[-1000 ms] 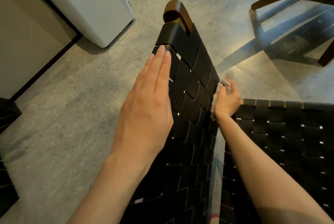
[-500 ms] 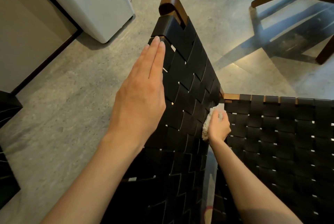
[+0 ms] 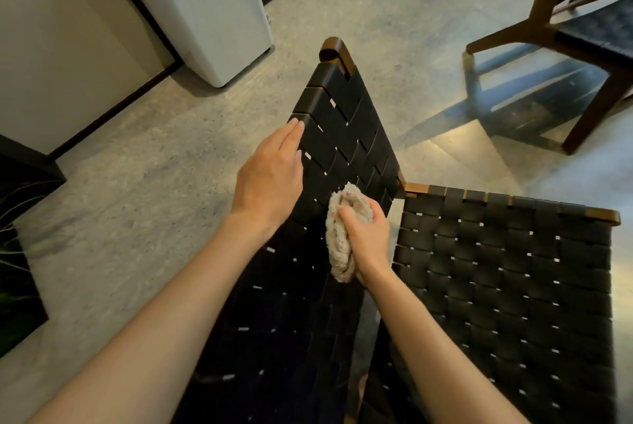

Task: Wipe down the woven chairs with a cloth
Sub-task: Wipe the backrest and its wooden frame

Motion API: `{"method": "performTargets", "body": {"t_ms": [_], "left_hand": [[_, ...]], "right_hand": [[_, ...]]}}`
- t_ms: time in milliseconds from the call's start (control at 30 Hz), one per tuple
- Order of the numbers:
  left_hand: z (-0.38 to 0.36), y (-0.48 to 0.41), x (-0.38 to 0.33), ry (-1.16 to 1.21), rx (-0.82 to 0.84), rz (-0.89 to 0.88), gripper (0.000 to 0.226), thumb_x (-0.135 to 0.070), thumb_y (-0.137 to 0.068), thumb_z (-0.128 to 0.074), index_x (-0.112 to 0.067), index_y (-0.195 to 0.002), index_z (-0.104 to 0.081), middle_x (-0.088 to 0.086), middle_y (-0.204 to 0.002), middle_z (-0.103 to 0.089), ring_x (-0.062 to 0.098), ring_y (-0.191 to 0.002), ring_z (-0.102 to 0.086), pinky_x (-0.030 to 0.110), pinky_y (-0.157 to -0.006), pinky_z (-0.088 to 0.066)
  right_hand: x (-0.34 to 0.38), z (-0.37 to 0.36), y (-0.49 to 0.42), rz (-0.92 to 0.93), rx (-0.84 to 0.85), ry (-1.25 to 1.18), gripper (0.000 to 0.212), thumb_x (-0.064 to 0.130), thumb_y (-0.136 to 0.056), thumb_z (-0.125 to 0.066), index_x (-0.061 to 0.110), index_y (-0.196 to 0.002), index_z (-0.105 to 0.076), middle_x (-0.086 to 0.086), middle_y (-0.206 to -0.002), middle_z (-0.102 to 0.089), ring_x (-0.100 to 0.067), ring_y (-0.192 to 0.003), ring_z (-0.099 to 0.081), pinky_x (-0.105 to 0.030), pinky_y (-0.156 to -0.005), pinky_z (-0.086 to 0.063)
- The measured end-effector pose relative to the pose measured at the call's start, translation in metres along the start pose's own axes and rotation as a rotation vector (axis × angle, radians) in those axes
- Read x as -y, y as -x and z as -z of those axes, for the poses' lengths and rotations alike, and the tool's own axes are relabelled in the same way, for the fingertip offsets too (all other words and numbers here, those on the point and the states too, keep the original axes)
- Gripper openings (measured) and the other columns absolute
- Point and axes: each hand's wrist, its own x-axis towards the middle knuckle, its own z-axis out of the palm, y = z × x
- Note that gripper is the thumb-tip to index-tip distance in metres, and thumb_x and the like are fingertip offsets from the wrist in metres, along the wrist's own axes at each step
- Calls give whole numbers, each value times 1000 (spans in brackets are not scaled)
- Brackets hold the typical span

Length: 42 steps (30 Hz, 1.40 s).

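Observation:
A chair with black woven straps and a brown wooden frame fills the lower middle; its woven backrest rises toward a rounded wooden corner, and its woven seat spreads to the right. My left hand lies flat with straight fingers against the backrest's left edge. My right hand grips a bunched beige cloth and presses it onto the backrest's straps near the join with the seat.
A second chair with a wooden frame stands at the upper right on the concrete floor. A white appliance stands against the wall at the upper left. A dark planter with leaves is at the left edge.
My right hand has drawn the cloth down and left along the backrest, away from the seat's corner. My left hand has slid lower on the backrest's edge. The camera has pulled back.

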Motion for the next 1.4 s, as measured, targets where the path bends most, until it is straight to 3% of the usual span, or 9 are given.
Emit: {"method": "performTargets", "body": {"t_ms": [100,200,300,433,667,900,1067,1233,1400], "left_hand": [[32,24,0,86,-5,103,40,-22,-101,-39,-19,-140,-45,-1,-136,-52,15,-121,-49,27,-95,-42],[65,52,-4,109,-4,73,38,-22,-100,-40,-22,-137,-49,-3,-133,-55,15,-118,-50,27,-92,-40],[98,83,-6,165,-1,53,37,-24,-100,-41,-23,-136,-51,-4,-134,-54,14,-120,-48,25,-95,-38],[143,135,0,264,25,49,38,-27,-101,-39,-26,-138,-47,-7,-137,-50,10,-121,-48,20,-93,-34],[194,236,18,378,136,-20,40,-28,-101,-40,-27,-141,-44,-9,-138,-48,5,-122,-46,17,-95,-33],[200,315,15,658,361,86,57,-35,-97,-47,-33,-148,-23,-14,-145,-36,-1,-129,-33,22,-103,-34],[187,367,11,939,360,218,53,-25,-88,-63,-29,-137,-42,-10,-125,-57,1,-115,-54,19,-96,-47],[182,419,-4,946,400,229,26,-23,-85,-69,-28,-107,-57,-10,-99,-66,0,-96,-62,21,-85,-52],[189,451,0,876,364,214,16,-27,-88,-65,-21,-103,-62,-9,-90,-68,-4,-85,-63,13,-74,-49]], "right_hand": [[28,15,37,79,74,1,30,16,-86,-68,37,-104,-57,7,-105,-64,-9,-100,-63,-29,-89,-53],[53,19,78,123,96,-19,31,15,-87,-68,30,-112,-58,3,-110,-65,-9,-101,-63,-24,-88,-54],[71,14,121,137,134,-51,32,18,-87,-69,30,-115,-59,5,-110,-65,-11,-103,-64,-32,-91,-55],[93,6,179,185,158,-51,34,20,-88,-68,30,-118,-57,7,-110,-64,-9,-103,-64,-31,-90,-55],[112,3,273,282,167,-26,35,17,-89,-66,28,-119,-55,5,-111,-64,-4,-98,-64,-16,-78,-54],[109,16,348,308,323,92,35,17,-92,-62,31,-121,-51,11,-110,-58,4,-94,-61,-13,-76,-52],[88,37,390,305,433,171,35,14,-94,-57,29,-126,-51,7,-118,-57,-3,-102,-60,-20,-83,-53],[61,65,432,247,482,208,35,16,-95,-55,33,-126,-52,10,-121,-56,-5,-106,-59,-25,-90,-52],[43,78,463,188,438,235,41,17,-94,-58,35,-130,-48,21,-122,-49,8,-103,-55,-17,-87,-50]]}}
